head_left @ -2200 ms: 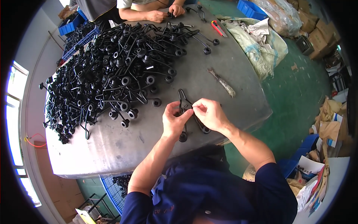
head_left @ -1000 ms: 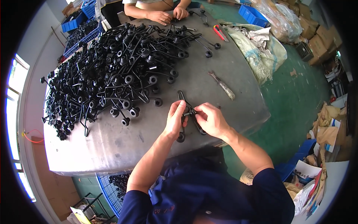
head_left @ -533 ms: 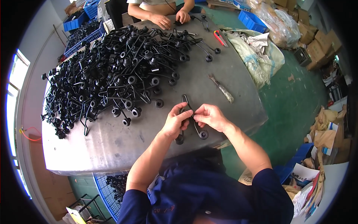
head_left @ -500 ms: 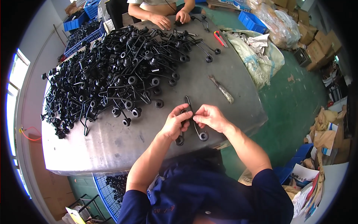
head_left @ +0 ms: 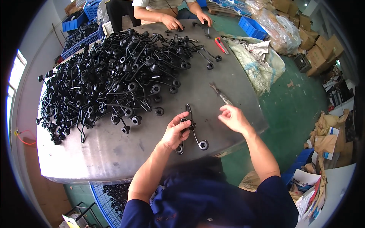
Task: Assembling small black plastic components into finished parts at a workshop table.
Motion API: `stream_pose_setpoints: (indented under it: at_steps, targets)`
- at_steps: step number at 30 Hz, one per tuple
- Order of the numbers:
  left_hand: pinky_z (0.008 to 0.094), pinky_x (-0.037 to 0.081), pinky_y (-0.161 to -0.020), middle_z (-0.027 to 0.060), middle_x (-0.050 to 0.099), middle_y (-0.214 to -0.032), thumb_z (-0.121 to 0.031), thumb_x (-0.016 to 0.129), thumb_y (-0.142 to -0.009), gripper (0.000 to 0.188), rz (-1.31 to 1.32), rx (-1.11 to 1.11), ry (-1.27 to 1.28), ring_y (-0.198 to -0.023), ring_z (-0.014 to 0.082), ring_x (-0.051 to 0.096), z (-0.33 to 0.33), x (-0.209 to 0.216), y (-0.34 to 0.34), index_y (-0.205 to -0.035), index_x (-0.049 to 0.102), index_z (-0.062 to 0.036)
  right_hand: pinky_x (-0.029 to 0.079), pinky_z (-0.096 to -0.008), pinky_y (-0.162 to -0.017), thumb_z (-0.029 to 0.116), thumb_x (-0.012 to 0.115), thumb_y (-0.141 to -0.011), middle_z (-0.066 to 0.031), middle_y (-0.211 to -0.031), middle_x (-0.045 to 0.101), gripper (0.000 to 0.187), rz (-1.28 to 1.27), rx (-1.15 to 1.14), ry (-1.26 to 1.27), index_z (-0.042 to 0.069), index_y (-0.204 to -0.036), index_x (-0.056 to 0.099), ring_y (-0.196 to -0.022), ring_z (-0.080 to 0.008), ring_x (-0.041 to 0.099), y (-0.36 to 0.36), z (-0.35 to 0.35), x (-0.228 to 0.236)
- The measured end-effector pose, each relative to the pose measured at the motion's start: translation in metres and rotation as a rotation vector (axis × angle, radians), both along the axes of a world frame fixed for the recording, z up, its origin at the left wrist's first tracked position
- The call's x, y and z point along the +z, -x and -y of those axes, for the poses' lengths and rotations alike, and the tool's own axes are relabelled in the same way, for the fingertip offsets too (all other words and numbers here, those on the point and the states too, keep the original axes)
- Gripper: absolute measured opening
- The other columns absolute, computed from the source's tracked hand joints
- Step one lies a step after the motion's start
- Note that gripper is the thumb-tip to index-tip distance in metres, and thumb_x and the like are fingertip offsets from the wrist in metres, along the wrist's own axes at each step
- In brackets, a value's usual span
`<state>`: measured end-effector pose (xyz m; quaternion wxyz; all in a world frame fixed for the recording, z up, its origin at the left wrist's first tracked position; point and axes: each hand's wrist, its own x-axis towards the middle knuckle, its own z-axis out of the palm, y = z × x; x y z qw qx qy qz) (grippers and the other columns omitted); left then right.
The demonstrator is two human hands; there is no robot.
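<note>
My left hand (head_left: 175, 131) is closed round a bent black metal rod with rubber bushings (head_left: 203, 144), held just above the table's near edge. The rod's looped end points away from me, and its two bushed ends hang toward me. Part of the rod and a small black piece on it are covered by my fingers. My right hand (head_left: 235, 118) is apart from the rod, its fingers loosely bent with gaps between them. Just beyond its fingertips lies a spanner (head_left: 221, 95) with a wrapped handle; whether they touch it is hard to tell.
A big heap of similar black rods (head_left: 110, 76) covers the left of the metal table (head_left: 110, 152). A red utility knife (head_left: 221, 45) lies near the right edge, beside a white woven sack (head_left: 262, 68). Across the table, a co-worker's hands (head_left: 173, 22) handle black parts.
My right hand has let go of the rod and moved right toward the spanner. My left hand keeps its hold. The co-worker's right-side hand has lifted one rod end.
</note>
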<state>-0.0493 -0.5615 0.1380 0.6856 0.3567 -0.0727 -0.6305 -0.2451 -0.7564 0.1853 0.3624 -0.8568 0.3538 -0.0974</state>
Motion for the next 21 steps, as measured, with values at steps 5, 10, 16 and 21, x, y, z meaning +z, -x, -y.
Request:
stream_pose_setpoints:
  at_steps: [5,10,16,21]
  targets:
    - [0.0221,0.028,-0.045,0.006,0.057,-0.083,-0.009,0.067,-0.088,0.051,0.002,0.0,-0.007,-0.051,0.0079,0.039,0.004,0.006,0.002,-0.134,0.045,-0.0088,0.053,-0.0315,-0.067,0.012,0.075,-0.08,-0.0083,-0.085,0.063,0.026,0.067,0.153,0.178,0.001,-0.102,0.065,-0.073,-0.0181,0.064,-0.002,-0.008,-0.021]
    - [0.023,0.026,-0.044,-0.0009,0.049,-0.071,-0.007,0.069,-0.087,0.053,-0.039,0.028,-0.008,-0.05,0.0081,0.04,0.004,0.006,0.001,-0.134,0.044,-0.0073,0.054,-0.0286,-0.068,0.009,0.074,-0.082,-0.0079,-0.083,0.063,0.013,0.134,0.071,-0.166,-0.001,-0.088,0.067,-0.073,-0.0148,0.065,-0.016,-0.011,-0.014]
    - [0.0225,0.026,-0.042,-0.0005,0.051,-0.072,-0.009,0.068,-0.089,0.052,-0.008,0.042,0.01,-0.048,0.0077,0.04,0.004,0.0,0.002,-0.135,0.043,-0.0071,0.05,-0.023,-0.068,-0.002,0.069,-0.085,-0.0041,-0.095,0.061,0.007,0.425,0.301,-0.291,0.0,-0.09,0.064,-0.08,-0.0087,0.059,-0.057,-0.066,0.01]
    - [0.0218,0.025,-0.042,-0.002,0.05,-0.072,-0.008,0.067,-0.089,0.052,-0.01,0.038,0.002,-0.048,0.0059,0.037,0.001,-0.002,0.007,-0.135,0.043,-0.0095,0.052,-0.0231,-0.069,0.0,0.07,-0.086,-0.0035,-0.092,0.064,0.007,0.419,0.279,-0.279,0.001,-0.09,0.065,-0.079,-0.0081,0.06,-0.048,-0.063,-0.005]
